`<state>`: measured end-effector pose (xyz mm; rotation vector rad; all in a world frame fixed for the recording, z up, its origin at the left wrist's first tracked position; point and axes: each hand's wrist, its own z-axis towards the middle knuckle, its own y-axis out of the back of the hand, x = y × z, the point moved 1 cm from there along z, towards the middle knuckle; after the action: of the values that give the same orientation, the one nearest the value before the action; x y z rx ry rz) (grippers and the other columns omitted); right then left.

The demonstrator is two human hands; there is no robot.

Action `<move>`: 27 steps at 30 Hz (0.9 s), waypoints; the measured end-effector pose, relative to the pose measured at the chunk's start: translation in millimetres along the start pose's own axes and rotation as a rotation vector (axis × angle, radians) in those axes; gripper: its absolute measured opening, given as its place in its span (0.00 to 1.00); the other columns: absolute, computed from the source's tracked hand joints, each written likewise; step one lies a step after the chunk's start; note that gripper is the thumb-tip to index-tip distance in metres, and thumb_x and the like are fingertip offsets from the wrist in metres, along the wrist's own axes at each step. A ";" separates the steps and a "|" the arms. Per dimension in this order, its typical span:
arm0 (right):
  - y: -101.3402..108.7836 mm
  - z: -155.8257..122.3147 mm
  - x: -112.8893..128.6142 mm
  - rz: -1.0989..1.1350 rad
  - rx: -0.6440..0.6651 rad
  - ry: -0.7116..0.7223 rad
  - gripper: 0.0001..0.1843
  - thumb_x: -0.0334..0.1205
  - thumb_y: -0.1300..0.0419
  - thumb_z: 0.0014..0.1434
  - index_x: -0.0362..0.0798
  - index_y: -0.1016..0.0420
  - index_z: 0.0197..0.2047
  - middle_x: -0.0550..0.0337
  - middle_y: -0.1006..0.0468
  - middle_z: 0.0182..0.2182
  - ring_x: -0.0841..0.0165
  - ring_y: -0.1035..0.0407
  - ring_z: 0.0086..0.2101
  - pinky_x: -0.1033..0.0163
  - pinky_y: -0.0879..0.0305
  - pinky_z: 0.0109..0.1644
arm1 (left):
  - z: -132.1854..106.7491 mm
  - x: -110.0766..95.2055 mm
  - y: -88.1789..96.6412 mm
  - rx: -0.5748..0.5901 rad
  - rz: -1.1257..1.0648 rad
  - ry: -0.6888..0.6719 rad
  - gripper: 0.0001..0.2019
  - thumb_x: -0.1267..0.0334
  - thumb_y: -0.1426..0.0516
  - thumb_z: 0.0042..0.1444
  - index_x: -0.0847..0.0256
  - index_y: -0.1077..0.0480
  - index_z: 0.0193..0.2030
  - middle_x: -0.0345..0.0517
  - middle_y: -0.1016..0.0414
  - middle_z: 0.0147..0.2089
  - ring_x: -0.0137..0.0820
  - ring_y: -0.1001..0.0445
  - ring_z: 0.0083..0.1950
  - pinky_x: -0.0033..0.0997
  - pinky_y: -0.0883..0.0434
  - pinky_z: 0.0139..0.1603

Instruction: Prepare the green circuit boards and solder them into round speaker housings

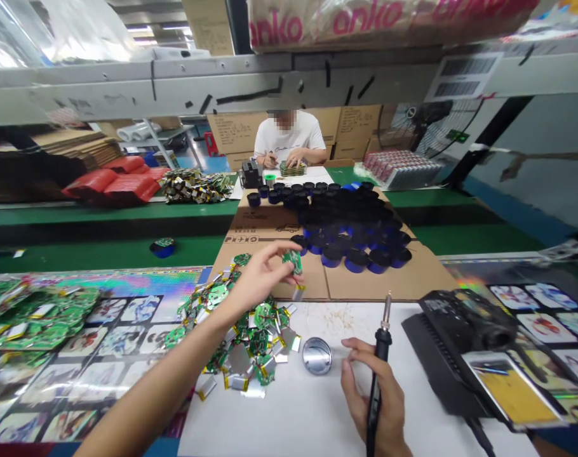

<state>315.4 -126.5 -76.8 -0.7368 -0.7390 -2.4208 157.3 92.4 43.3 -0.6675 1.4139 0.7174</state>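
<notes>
Between the thumb and fingers of my left hand (265, 273) is a small green circuit board (293, 260), with a silver battery (298, 292) dangling below it. That hand is raised above the far end of a pile of circuit boards (260, 336) with batteries attached. My right hand (379, 393) grips a black soldering iron (375, 387), its metal tip pointing up and away. On the white work surface (289, 419), between the pile and my right hand, rests a round shiny metal disc or cup (317, 355).
Many dark blue round cups (356, 222) crowd a cardboard sheet (279, 222) ahead. A black soldering station (455, 355) stands at right. More circuit boards (41, 317) lie at left. Across the bench a person in a white shirt (293, 136) handles boards. A metal beam (174, 89) crosses overhead.
</notes>
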 end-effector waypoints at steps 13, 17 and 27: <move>-15.7 30.2 25.2 0.049 0.066 0.130 0.22 0.26 0.36 0.63 0.48 0.28 0.59 0.44 0.17 0.53 0.57 0.18 0.53 0.53 0.17 0.56 | -85.4 70.5 -89.7 -0.275 -0.352 0.107 0.26 0.48 0.29 0.54 0.55 0.44 0.34 0.40 0.26 0.35 0.31 0.26 0.37 0.28 0.30 0.39; -17.0 25.5 26.9 0.069 0.114 0.168 0.26 0.26 0.36 0.62 0.46 0.29 0.62 0.41 0.19 0.56 0.54 0.20 0.57 0.52 0.17 0.57 | -94.2 78.8 -98.1 -0.361 -0.413 0.111 0.28 0.48 0.28 0.52 0.55 0.45 0.31 0.42 0.26 0.36 0.33 0.26 0.39 0.31 0.29 0.40; -9.2 23.8 19.4 0.097 0.091 0.056 0.25 0.28 0.34 0.61 0.48 0.30 0.61 0.44 0.18 0.55 0.56 0.19 0.56 0.54 0.19 0.58 | -101.4 61.0 -68.7 -0.152 -0.243 0.070 0.19 0.50 0.30 0.58 0.55 0.30 0.47 0.50 0.23 0.53 0.36 0.22 0.49 0.35 0.24 0.49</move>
<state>304.0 -110.8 -51.2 -0.6508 -0.7672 -2.2950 148.7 -26.8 -23.5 -0.9736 1.3221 0.6171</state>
